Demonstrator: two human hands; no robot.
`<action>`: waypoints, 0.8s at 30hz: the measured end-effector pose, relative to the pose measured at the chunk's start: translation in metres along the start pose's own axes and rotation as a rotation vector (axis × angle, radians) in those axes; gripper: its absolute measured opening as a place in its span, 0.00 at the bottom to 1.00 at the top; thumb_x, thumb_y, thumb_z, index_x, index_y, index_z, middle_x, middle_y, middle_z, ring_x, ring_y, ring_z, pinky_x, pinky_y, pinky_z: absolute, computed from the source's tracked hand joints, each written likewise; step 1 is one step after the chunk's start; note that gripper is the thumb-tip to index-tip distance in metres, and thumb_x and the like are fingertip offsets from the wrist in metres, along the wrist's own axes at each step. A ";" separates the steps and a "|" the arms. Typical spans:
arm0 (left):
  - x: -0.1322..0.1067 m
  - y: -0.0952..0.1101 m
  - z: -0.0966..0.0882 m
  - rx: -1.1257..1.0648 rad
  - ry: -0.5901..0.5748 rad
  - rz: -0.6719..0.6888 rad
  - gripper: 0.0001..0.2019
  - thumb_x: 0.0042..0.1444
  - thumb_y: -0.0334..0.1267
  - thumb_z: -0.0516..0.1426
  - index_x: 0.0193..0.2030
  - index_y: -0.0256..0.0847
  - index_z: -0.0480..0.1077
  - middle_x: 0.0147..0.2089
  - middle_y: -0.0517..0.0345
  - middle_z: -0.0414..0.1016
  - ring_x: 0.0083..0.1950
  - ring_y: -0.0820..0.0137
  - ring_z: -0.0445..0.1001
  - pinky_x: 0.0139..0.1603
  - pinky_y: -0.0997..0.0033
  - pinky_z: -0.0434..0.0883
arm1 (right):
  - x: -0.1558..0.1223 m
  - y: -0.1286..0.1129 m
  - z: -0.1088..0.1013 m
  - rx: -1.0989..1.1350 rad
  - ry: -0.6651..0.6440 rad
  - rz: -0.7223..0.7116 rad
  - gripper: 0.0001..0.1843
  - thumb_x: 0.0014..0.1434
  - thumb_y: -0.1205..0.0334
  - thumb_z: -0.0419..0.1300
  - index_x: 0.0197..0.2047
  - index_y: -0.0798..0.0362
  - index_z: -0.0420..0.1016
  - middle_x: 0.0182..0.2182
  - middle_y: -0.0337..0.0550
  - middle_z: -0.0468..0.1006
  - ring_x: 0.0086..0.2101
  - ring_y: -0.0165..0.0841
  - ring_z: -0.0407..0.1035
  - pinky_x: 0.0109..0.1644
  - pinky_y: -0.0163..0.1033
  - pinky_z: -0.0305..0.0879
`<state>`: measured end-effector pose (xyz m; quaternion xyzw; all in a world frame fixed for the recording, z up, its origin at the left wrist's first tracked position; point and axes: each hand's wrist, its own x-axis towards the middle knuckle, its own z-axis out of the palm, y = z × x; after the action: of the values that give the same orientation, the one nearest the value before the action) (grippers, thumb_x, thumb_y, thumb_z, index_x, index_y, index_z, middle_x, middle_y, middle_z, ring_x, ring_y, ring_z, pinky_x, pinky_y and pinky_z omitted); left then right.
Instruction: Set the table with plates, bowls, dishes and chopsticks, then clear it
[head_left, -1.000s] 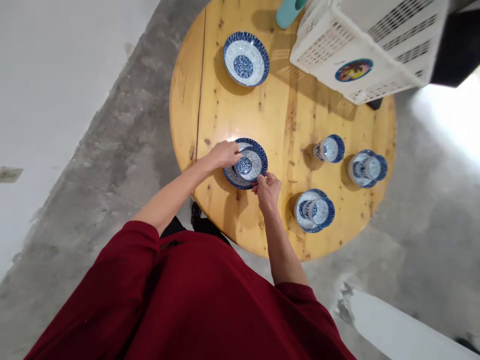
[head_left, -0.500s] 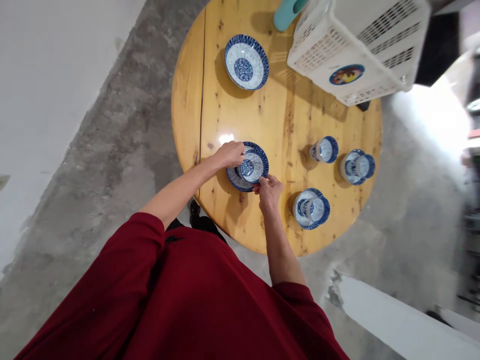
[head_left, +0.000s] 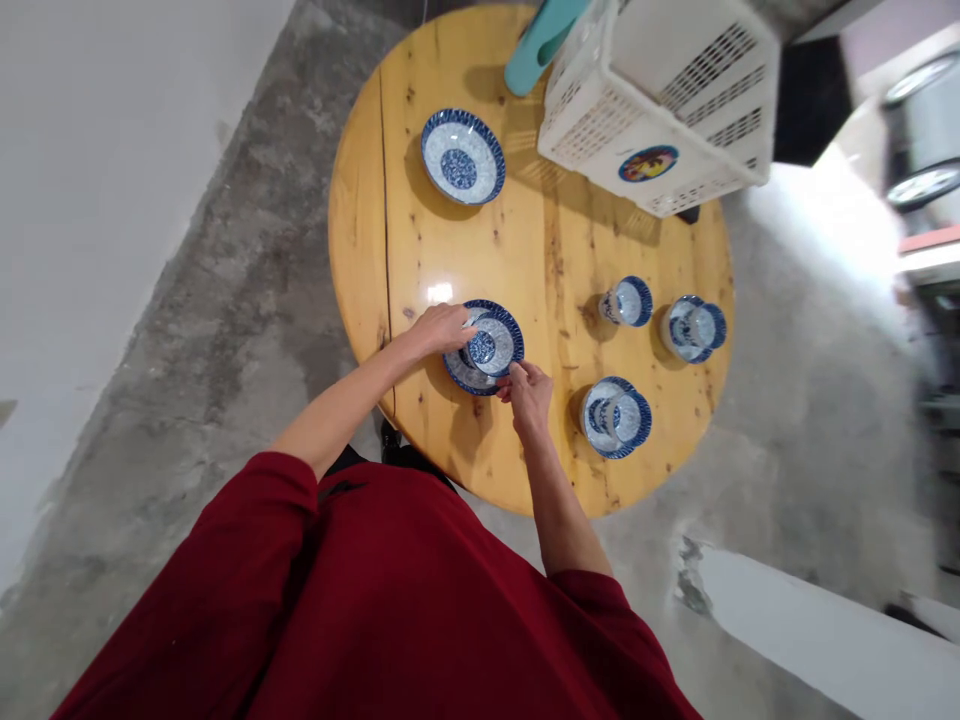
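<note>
Near the table's front edge, a small blue-and-white bowl [head_left: 493, 343] sits over a larger blue-rimmed dish [head_left: 455, 371]. My left hand [head_left: 444, 328] is closed at the bowl's left rim, its fingertips partly hidden. On the bowl's lower right rim, my right hand [head_left: 529, 394] pinches with thumb and fingers, close to the dish's edge. Whether the bowl's base touches the dish is hidden from above.
A large patterned bowl [head_left: 463, 157] stands at the back left. To the right are a lone cup [head_left: 628, 301] and two bowls with cups in them, a nearer bowl [head_left: 598, 432] and a farther bowl [head_left: 679, 344]. A white plastic basket [head_left: 600, 125] and a turquoise object [head_left: 531, 62] occupy the back of the round wooden table [head_left: 525, 470].
The view has shifted, so the tabletop things appear farther left. Both hands stay at the small bowl's rim, and the bowl keeps nearly the same place over the dish.
</note>
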<state>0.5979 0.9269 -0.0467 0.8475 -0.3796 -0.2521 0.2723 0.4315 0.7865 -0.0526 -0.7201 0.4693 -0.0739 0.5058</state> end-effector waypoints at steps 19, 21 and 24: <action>-0.165 -0.098 0.009 -0.462 0.192 -0.391 0.19 0.61 0.48 0.50 0.49 0.41 0.74 0.37 0.55 0.82 0.35 0.67 0.81 0.43 0.70 0.75 | -0.060 0.061 -0.002 0.284 0.232 0.134 0.22 0.52 0.50 0.61 0.43 0.59 0.73 0.19 0.37 0.75 0.17 0.26 0.64 0.21 0.30 0.58; -0.168 -0.099 0.010 -0.457 0.184 -0.392 0.19 0.61 0.48 0.50 0.50 0.41 0.73 0.37 0.55 0.83 0.36 0.66 0.82 0.44 0.70 0.75 | -0.061 0.057 0.004 0.293 0.235 0.133 0.20 0.53 0.51 0.61 0.42 0.59 0.72 0.20 0.37 0.75 0.17 0.26 0.64 0.20 0.30 0.57; -0.173 -0.102 0.010 -0.457 0.176 -0.396 0.19 0.61 0.48 0.50 0.51 0.41 0.73 0.38 0.55 0.83 0.37 0.66 0.82 0.44 0.70 0.74 | -0.052 0.043 0.011 0.301 0.235 0.097 0.18 0.55 0.52 0.60 0.40 0.58 0.72 0.20 0.38 0.75 0.16 0.25 0.64 0.20 0.29 0.57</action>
<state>0.5420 1.1163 -0.0827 0.8404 -0.1160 -0.3048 0.4330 0.3833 0.8310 -0.0727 -0.5992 0.5428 -0.2025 0.5525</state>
